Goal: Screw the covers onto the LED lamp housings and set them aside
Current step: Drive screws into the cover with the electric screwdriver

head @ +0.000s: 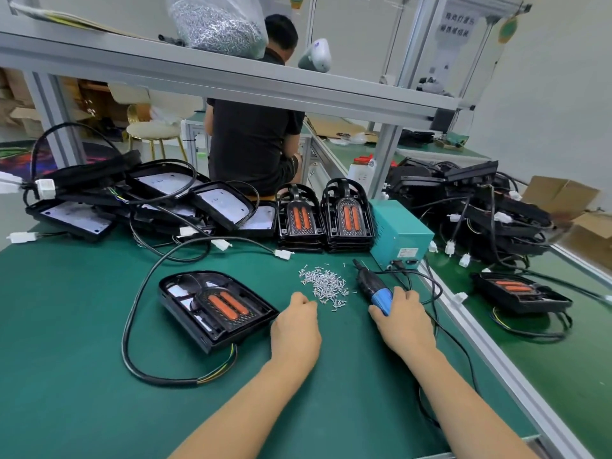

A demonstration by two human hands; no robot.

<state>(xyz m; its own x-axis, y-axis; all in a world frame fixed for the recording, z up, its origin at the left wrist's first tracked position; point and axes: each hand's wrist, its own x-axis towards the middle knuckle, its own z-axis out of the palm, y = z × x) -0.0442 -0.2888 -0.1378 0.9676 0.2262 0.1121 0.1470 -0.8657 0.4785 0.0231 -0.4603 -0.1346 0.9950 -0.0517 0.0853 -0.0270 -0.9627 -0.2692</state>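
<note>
Fingertips of the left hand (295, 329) curled under at the edge of the screw pile (323, 286), out of sight; impossible to tell whether a screw is pinched. Grip of the electric screwdriver (372, 288) mostly buried under the right hand (402, 321) (only the black nose and blue collar showing). Both forearms cut off by the bottom edge. Lettering on the hanging sign (455, 24) too blurred to read. Label on the teal power box (397, 231) too small to make out.

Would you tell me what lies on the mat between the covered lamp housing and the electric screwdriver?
In the head view, the pile of loose screws and the left hand reaching into it lie between the lamp housing and the screwdriver.
</note>
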